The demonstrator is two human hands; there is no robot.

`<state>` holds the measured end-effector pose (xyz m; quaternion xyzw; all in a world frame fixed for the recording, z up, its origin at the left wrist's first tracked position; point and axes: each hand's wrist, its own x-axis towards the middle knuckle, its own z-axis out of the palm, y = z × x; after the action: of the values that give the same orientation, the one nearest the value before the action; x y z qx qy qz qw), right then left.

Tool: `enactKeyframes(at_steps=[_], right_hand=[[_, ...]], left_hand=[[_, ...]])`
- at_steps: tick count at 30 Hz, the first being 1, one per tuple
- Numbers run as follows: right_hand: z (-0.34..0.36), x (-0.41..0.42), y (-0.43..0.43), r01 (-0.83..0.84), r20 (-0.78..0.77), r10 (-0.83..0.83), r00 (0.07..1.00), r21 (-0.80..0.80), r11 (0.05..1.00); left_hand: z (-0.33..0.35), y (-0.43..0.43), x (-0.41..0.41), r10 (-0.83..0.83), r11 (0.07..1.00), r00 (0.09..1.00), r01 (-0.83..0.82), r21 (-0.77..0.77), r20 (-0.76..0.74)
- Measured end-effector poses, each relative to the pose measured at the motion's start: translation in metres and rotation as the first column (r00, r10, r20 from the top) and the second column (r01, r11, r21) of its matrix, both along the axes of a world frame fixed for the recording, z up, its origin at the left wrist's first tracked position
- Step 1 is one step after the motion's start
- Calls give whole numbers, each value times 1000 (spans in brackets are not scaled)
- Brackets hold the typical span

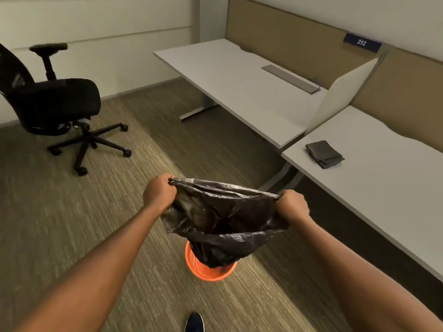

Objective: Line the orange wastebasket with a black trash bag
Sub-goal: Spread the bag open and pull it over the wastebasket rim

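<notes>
The left hand (159, 194) and right hand (293, 205), each clenched on the bag (223, 219) rim, stretch its mouth wide above the wastebasket (203, 271) so its bottom drops inside.

We note two bare forearms entering from the lower corners, no sleeves visible on either up to the frame edge. No watch, bracelet or band at either wrist. The left hand (159, 193) shows its back and knuckles; no rings that we can make out. The right hand (294, 205) likewise shows its back, plain, no gloves. At the bottom edge, one dark navy rounded-toe shoe (194, 322), smooth upper, only its front part in view; laces or markings too dim for us to tell.
</notes>
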<state>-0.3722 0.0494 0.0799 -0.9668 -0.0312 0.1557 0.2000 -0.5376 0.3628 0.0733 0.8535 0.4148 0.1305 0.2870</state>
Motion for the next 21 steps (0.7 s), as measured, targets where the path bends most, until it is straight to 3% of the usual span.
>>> enactKeyframes(at_steps=[3, 6, 8, 15, 19, 21], right_hand=[[-11, 2, 5, 102, -123, -82, 989, 158, 982], [-21, 0, 14, 112, -219, -69, 973, 193, 975], [-32, -3, 19, 115, -260, -50, 964, 242, 964], [-73, -11, 22, 43, -220, 19, 975, 274, 961], [-98, -10, 16, 41, -219, 33, 975, 328, 944], [-108, -5, 15, 18, -252, 72, 965, 338, 941]], left_hand=[[-15, 9, 6, 179, 952, 974, -135, -274, 141], [-30, 14, 17, 405, 748, 893, -199, -633, 198], [-39, 16, 21, 486, 640, 855, -208, -739, 180], [-73, 6, 29, 502, 629, 851, -237, -740, 154], [-88, -6, 36, 537, 526, 839, -250, -813, 90], [-97, -16, 39, 551, 517, 832, -274, -811, 70]])
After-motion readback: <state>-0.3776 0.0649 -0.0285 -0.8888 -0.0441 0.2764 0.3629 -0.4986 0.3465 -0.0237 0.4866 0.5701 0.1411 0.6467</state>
